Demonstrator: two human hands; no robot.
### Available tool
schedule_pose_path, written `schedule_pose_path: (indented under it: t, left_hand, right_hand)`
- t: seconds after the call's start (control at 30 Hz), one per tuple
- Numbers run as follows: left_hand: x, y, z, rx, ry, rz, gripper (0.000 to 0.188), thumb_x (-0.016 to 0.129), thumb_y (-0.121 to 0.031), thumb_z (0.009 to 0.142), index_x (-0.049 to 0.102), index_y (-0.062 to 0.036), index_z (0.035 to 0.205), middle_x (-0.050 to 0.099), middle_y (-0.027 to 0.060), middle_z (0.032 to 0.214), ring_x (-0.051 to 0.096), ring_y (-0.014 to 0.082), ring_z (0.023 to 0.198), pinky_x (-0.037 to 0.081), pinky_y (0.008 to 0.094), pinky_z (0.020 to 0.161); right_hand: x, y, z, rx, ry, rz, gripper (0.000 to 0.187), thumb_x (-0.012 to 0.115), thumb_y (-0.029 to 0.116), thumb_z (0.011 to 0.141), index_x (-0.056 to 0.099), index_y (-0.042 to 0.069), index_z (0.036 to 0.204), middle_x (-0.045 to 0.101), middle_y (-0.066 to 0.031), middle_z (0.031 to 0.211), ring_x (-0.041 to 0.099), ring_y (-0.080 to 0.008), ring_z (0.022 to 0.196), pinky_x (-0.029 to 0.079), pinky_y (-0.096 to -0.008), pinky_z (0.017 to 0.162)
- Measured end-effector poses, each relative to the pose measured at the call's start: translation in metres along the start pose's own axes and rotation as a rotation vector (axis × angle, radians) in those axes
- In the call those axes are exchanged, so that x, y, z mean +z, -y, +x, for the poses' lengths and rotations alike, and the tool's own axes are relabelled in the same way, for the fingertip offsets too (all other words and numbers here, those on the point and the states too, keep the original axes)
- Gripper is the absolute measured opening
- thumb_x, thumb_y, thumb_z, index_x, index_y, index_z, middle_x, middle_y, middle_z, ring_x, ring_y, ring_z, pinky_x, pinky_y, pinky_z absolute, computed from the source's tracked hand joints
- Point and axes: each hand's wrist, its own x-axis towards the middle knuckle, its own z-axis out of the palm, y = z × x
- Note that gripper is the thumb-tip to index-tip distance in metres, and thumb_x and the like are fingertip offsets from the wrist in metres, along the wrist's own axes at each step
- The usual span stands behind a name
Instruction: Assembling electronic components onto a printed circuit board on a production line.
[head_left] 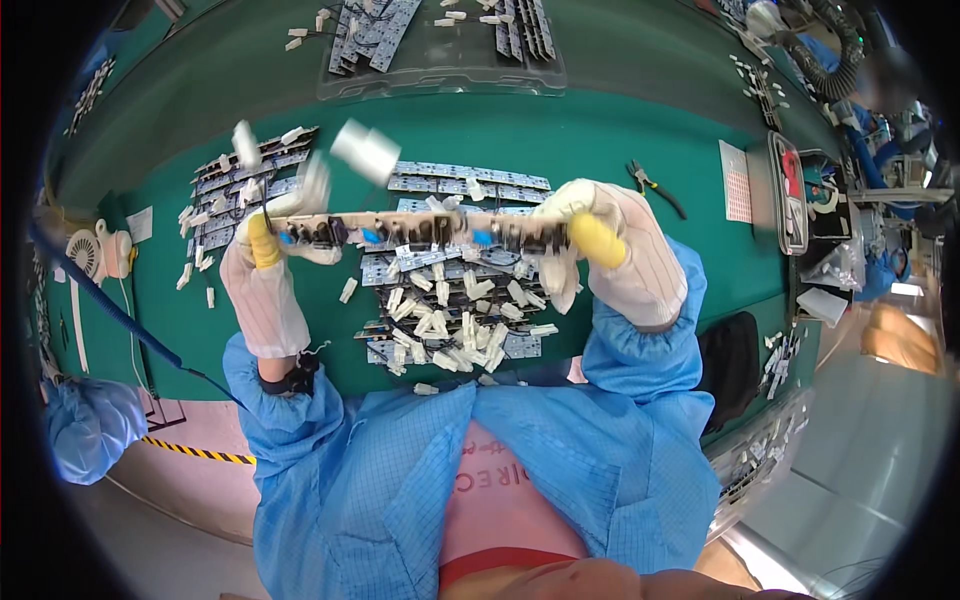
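Between my two gloved hands I hold a long narrow circuit board (440, 232) level above the bench, its edge with dark and blue components toward me. My left hand (282, 235), in a white glove with a yellow thumb cover, grips the left end. The right end is held by my right hand (600, 240), gloved the same way. White connectors (366, 152) on leads swing blurred above the board's left part. Below it lies a pile of similar boards (450, 275) with many white plugs (455, 340). Another stack of boards (215, 210) lies beyond my left hand.
Clear plastic trays (440, 85) with boards stand at the back. Pliers (657, 188) lie right of my right hand, near a printed sheet (735, 180) and a tool tray (787, 195). A small white fan (88, 255) and a blue cord (110, 290) are at the left.
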Motion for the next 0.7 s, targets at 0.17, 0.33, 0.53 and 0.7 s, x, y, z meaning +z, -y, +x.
schedule_pose_path:
  t: [0.17,0.33,0.53,0.7]
  left_hand:
    - [-0.007,-0.003,-0.007,0.048,0.079,-0.039,0.07,0.023,-0.053,0.099,0.066,0.0019,0.102,0.065,0.005,0.063,0.056,0.0093,0.058,0.037,0.0226,0.055]
    - [-0.012,0.01,-0.008,0.056,0.145,-0.283,0.055,0.039,-0.047,0.097,0.064,0.001,0.094,0.064,0.0073,0.061,0.062,0.0158,0.057,0.047,0.0271,0.059]
    - [-0.012,-0.015,-0.003,0.093,0.208,-0.197,0.035,0.043,-0.03,0.095,0.064,-0.0024,0.102,0.066,0.0067,0.076,0.06,0.0135,0.065,0.046,0.0252,0.063]
    - [-0.012,-0.012,0.007,0.099,0.383,-0.447,0.036,0.058,-0.015,0.092,0.049,-0.0021,0.125,0.057,0.0062,0.11,0.055,0.0132,0.101,0.044,0.0274,0.087]
  right_hand:
    - [-0.016,-0.031,0.009,0.042,0.057,0.271,0.041,0.049,0.038,0.095,0.054,-0.001,0.104,0.057,-0.009,0.058,0.053,-0.015,0.042,0.043,-0.0241,0.041]
    - [-0.022,-0.042,0.015,-0.001,0.052,0.267,0.023,0.05,0.024,0.095,0.054,0.001,0.1,0.056,-0.0098,0.058,0.049,-0.0161,0.038,0.05,-0.0292,0.046]
    - [-0.021,-0.034,0.023,0.025,-0.092,-0.098,0.035,0.054,0.035,0.092,0.055,0.001,0.101,0.055,-0.0038,0.066,0.05,-0.0087,0.049,0.038,-0.0207,0.04]
    - [-0.007,-0.032,0.029,-0.021,-0.14,0.101,0.041,0.069,0.022,0.081,0.053,0.004,0.115,0.059,-0.0042,0.085,0.057,-0.01,0.061,0.042,-0.0197,0.047]
